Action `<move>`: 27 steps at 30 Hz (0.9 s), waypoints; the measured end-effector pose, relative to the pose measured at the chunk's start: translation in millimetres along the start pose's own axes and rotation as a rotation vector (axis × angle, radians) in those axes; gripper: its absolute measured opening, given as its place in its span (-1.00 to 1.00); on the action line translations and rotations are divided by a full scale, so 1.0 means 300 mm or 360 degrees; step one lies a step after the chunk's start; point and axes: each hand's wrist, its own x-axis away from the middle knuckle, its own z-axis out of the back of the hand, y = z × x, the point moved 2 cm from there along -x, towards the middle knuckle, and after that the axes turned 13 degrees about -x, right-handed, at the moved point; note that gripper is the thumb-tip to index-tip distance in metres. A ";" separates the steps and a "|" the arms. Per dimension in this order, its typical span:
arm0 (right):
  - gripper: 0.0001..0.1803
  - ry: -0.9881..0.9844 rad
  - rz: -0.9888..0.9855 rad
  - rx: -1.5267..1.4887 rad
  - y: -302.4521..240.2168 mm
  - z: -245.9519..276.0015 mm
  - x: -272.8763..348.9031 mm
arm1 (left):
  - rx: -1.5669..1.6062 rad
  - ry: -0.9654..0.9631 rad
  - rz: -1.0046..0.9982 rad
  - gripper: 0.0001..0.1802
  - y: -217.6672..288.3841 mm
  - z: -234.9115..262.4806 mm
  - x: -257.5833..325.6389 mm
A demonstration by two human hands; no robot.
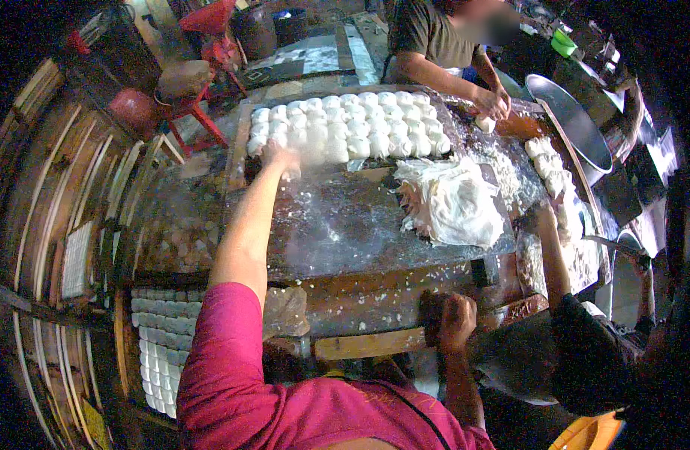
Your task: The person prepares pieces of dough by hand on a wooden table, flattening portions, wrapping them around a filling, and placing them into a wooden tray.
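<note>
Rows of round white dough balls [352, 124] lie close together on a board at the far side of the dark, floury table [322, 217]. My left hand [279, 159] reaches to the near left edge of these rows; white haze and blur hide its fingertips. By the table's front edge, my right hand [457, 315] is curled into a fist, with no object showing in it. Between the rows and the right side of the table lies a crumpled white cloth or plastic sheet [453, 202].
Across the table a person's hands [491, 103] work a piece of dough. At right, another person's arm [549, 247] reaches toward a strip of dough [549, 166]. A large metal basin [570, 120] stands beyond. More dough balls [161, 345] lie on a lower tray; a red stool [199, 120] stands left.
</note>
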 end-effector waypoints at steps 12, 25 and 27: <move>-0.87 -0.0097 -0.0073 0.0146 -0.011 0.006 -0.013 | 0.0679 -0.0240 0.0023 -0.30 0.140 0.051 0.019; -0.71 -0.0221 -0.0374 0.0052 0.020 0.028 0.016 | 0.1190 -0.0343 0.0421 -0.62 0.021 -0.094 -0.012; -0.72 -0.0202 -0.0264 -0.0021 -0.010 0.046 0.000 | 0.1223 -0.0296 0.0355 -0.56 0.071 -0.071 0.058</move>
